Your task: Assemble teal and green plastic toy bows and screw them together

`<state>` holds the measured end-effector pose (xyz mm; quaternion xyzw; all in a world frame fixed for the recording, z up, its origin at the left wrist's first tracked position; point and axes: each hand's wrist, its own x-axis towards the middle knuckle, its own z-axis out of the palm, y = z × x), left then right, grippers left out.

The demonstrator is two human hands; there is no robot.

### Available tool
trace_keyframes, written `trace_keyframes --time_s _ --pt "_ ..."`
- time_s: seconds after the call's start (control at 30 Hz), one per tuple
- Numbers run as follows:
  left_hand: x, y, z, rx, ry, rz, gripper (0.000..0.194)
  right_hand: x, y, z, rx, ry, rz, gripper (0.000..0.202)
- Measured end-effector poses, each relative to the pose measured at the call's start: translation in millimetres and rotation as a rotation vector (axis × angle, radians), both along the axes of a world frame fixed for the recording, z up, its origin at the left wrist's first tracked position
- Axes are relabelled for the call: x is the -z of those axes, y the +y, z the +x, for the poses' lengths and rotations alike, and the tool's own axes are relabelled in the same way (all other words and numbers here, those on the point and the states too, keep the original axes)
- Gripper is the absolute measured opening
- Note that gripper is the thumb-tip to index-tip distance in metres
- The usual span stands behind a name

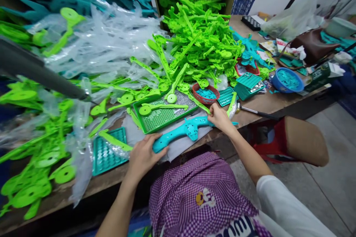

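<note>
A long turquoise plastic part (178, 131) with a raised middle lies across a pale sheet (178, 150) at the table's front edge. My left hand (144, 154) is closed around its rounded left end, thumb in front and fingers behind. Over the part's right arm, my right hand (221, 118) is bent in a pinch; whatever is between its fingertips is hidden. Just behind the part sits a green perforated tray (161, 118) with small silvery pieces and lime green plastic arms (167, 107) on it.
Lime green parts (203, 40) and clear plastic bags (111, 40) are heaped behind. A red basket (205, 94) and blue bowl (287, 80) hold turquoise pieces. A screwdriver-like tool (258, 112) lies right; a dark bar (41, 68) juts in from left. A red stool (289, 140) stands right.
</note>
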<state>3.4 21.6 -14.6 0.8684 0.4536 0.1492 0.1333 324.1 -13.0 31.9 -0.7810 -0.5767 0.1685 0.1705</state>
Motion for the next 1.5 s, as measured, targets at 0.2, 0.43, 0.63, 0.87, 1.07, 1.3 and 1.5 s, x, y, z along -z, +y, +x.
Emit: trace_keyframes --time_s 0.2,0.43,0.63,0.87,1.07,1.3,1.5 --pt "1.1 1 0 0.01 -0.009 0.032 0.042 -7.1 0 -11 -0.105 -0.069 -0.078 0.017" --pt "1.9 1 -1 0.003 0.001 0.033 0.044 -4.9 -2 -7 -0.162 -0.016 -0.064 0.013" --pt "1.4 -1 -1 0.008 -0.006 0.04 0.043 -6.0 -18 0 -0.047 -0.027 0.001 0.011" --pt "-0.5 -1 0 0.01 -0.006 0.013 0.044 -15.5 -14 -16 0.043 -0.184 -0.227 0.022" --pt "-3.8 1 2 0.008 0.028 -0.015 0.044 -9.7 -14 -10 -0.016 -0.205 -0.198 0.023" --pt "0.3 -9 2 0.051 -0.051 0.184 0.042 -3.8 -61 5 -0.199 -0.027 0.382 0.029" --pt "6.2 -26 -2 -0.023 -0.108 0.408 0.033 -19.3 -47 -5 -0.485 -0.158 0.164 0.042"
